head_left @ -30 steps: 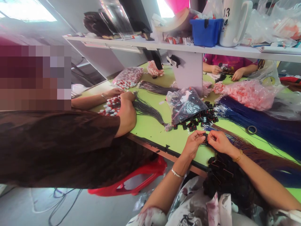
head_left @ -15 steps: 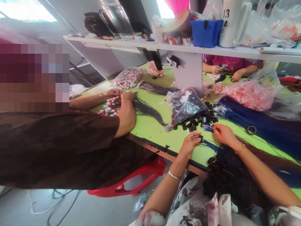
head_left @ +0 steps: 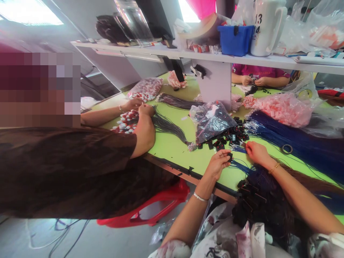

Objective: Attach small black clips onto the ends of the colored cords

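Observation:
Between the thumb and fingers of my left hand point(head_left: 219, 165) is a small black connector housing point(head_left: 230, 156), with blue wires point(head_left: 240, 167) trailing from it to the right. My right hand point(head_left: 257, 153) is closed in a pinch at the tips of some thin wires point(head_left: 242, 143), just right of the connector and apart from it. Loose black connectors point(head_left: 220, 142) lie in a heap beyond my hands. Below my right forearm, a dark bunch of wires with black connectors point(head_left: 252, 195) hangs over the table edge onto my lap.
A plastic bag of black parts point(head_left: 215, 122) stands behind the heap. Long blue wires point(head_left: 292, 143) and a tape roll point(head_left: 286, 149) lie right, near pink connectors point(head_left: 285, 107). At left, a co-worker's hands point(head_left: 145, 111) handle grey wires point(head_left: 172, 127). A shelf point(head_left: 188, 53) spans the back.
My right hand has shifted very slightly to the right at the wire tips. My left hand stays nearly still with the connector. Across the table, another person's hands have come closer together.

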### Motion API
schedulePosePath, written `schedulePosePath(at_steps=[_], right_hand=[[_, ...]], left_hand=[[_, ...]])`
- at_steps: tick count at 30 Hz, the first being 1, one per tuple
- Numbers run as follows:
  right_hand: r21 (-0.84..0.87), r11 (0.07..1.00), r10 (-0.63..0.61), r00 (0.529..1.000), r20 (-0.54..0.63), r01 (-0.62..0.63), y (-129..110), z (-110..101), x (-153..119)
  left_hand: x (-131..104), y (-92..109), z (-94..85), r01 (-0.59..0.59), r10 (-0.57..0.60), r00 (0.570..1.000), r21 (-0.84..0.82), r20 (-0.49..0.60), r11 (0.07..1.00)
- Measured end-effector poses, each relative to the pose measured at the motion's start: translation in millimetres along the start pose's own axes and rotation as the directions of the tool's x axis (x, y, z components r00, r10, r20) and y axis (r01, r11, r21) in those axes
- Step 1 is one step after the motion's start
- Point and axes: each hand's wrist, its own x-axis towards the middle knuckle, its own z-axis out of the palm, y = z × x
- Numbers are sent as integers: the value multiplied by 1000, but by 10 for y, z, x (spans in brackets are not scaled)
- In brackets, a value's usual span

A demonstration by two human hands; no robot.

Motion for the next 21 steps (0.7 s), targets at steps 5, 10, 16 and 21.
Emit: schedulePosePath(at_steps=[5, 10, 16, 21], right_hand=[[41, 999, 1, 1000, 12, -1, -53, 73, 165], [155, 987, -29, 999, -21, 32, -16, 107, 233], [454, 872, -129, 980, -149, 184, -44, -12, 128], [642, 736, -137, 976, -168, 214, -184, -73, -14]], left_hand=[[7, -22, 31, 21, -20, 1000, -5, 19, 1000], [-4, -23, 14, 30, -30, 999, -28, 25, 999], [-2, -39, 76, 2, 6, 999, -158, 47, 988], [43, -69, 165, 6, 17, 997, -284, 80, 959]])
